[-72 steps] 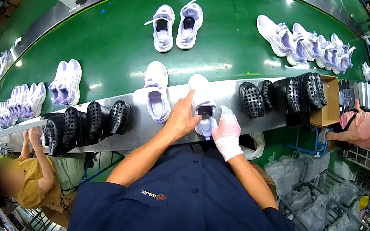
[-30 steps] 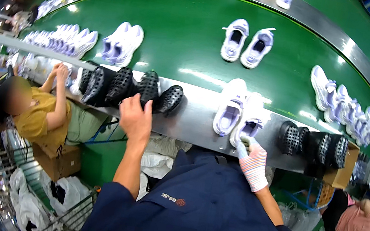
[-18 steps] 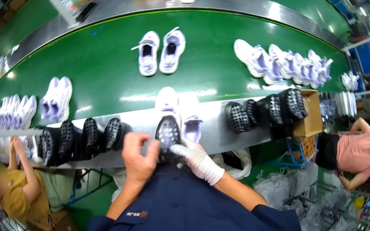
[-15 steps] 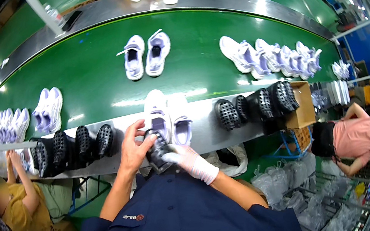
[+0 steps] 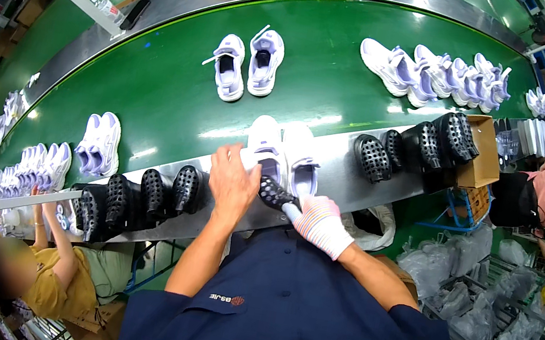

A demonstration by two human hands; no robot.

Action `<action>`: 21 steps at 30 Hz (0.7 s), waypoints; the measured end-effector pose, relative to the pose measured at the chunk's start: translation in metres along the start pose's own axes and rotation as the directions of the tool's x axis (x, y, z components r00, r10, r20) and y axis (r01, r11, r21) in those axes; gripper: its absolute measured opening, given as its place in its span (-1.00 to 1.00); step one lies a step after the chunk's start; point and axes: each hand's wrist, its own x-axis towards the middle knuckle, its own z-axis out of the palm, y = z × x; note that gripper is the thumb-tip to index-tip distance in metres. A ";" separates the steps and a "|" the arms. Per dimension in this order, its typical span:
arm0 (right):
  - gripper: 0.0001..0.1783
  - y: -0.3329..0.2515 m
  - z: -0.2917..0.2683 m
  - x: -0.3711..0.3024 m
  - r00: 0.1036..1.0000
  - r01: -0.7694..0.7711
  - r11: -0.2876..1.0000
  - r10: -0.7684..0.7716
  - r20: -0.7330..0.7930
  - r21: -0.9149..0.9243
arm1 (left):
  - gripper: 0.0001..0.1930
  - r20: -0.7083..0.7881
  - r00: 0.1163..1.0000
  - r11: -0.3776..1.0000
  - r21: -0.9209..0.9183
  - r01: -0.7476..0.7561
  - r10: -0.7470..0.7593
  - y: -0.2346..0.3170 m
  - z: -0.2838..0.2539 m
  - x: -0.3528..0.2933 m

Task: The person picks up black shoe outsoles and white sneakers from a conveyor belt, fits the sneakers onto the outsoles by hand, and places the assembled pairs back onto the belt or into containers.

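While the gloved right hand (image 5: 321, 223) pinches the near end of a black holed form (image 5: 276, 192), the form's other end lies at the opening of the left white shoe (image 5: 266, 134); whether it reaches inside cannot be told. The bare left hand (image 5: 235, 179) is curved along the left side of that shoe, fingers forward and thumb toward the form, but I cannot tell how firmly it grips. Just beside, the right white shoe (image 5: 301, 142) stands on the metal worktop (image 5: 341, 180), toe pointing away from the person. More black forms stand along the edge, one group to the left (image 5: 153, 192) and another to the right (image 5: 374, 159), next to an open cardboard box (image 5: 484, 162). Farther out, on the green surface (image 5: 167, 69), sits a pair of white shoes with lilac linings (image 5: 229, 73), and a row of similar shoes (image 5: 421, 79) stretches off to the right. A co-worker in a mustard shirt (image 5: 51, 286) is at the lower left.
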 end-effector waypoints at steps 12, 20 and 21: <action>-0.80 -0.007 0.085 0.072 0.933 0.090 0.957 -0.178 -0.314 -0.275 | -0.77 0.458 0.883 0.940 -0.336 0.064 0.104 -0.033 0.048 0.023; -0.76 -0.006 0.094 0.104 0.949 0.143 0.980 -0.175 -0.261 -0.136 | -0.69 0.505 0.851 0.939 -0.341 0.040 0.147 -0.036 0.045 0.032; -0.75 -0.006 0.090 0.097 0.900 0.238 0.969 -0.248 -0.358 -0.070 | -0.66 0.432 0.892 0.922 -0.385 0.046 0.136 -0.043 0.046 0.027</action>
